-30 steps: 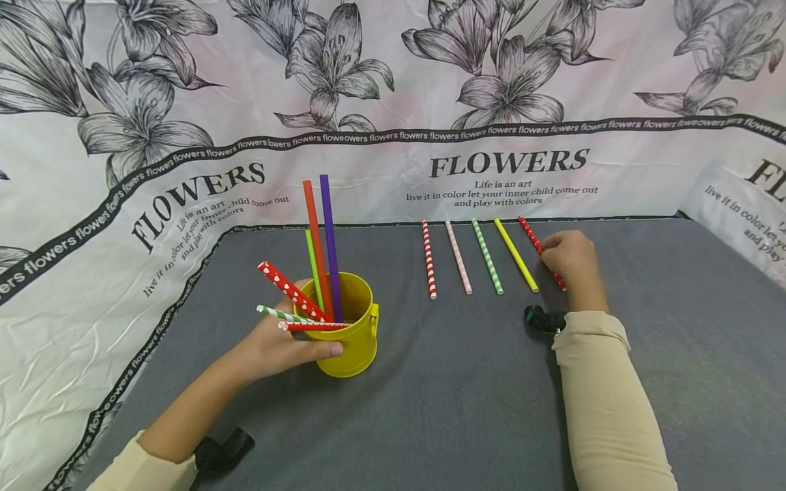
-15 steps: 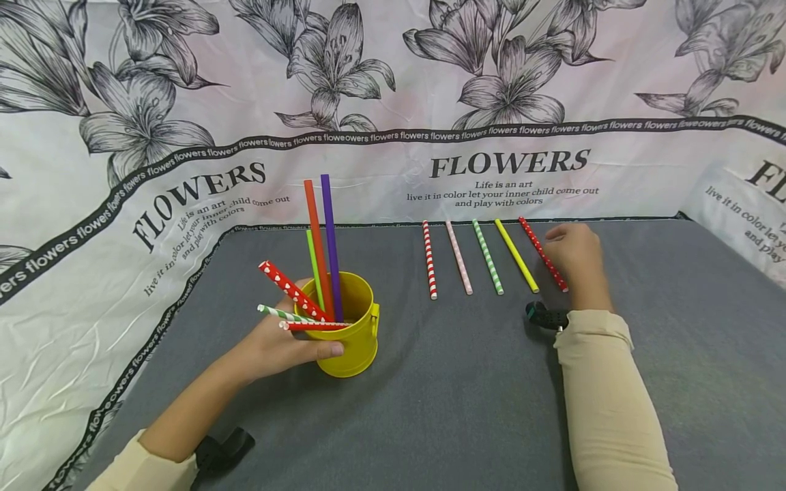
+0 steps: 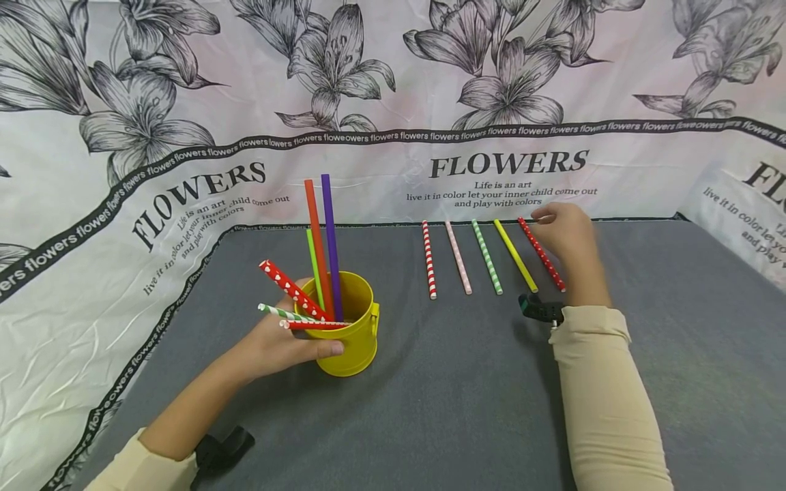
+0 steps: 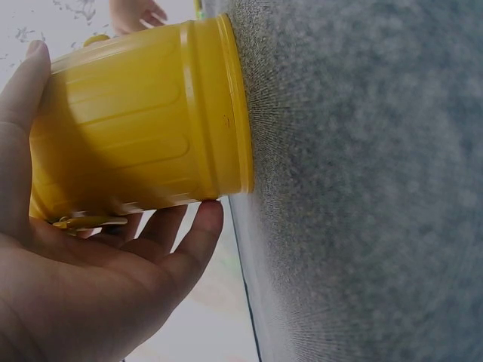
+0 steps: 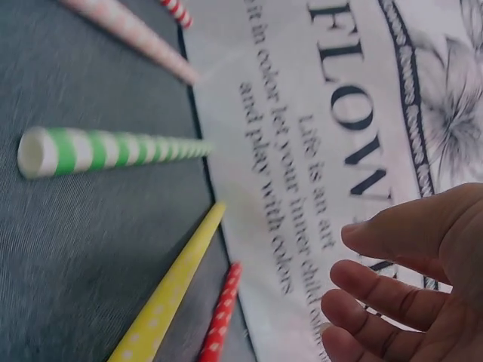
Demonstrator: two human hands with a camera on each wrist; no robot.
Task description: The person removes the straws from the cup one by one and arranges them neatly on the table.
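Observation:
My left hand (image 3: 276,348) grips a small yellow bucket (image 3: 353,354), with the thumb across its near side and the fingers curled round the far side. Several paper straws stand in the bucket: orange (image 3: 316,245), purple (image 3: 330,239), light green, red with white hearts, green-striped and red. On the right, my right hand (image 3: 568,235) is raised just beside a red dotted straw (image 3: 542,254), holding nothing. In the right wrist view its fingers are loosely bent and apart from the straws. Left of the red straw lies a yellow straw (image 3: 516,256).
Further left in the row lie a green-striped straw (image 3: 488,258), a pink one (image 3: 458,259) and a red-striped one (image 3: 429,260). A grey cloth (image 3: 442,395) covers the table. Behind it hangs a white sheet (image 3: 368,177) printed with flowers.
My right hand has let go of the red dotted straw and moved up and away from it toward the back edge. The left hand and bucket have stayed in place.

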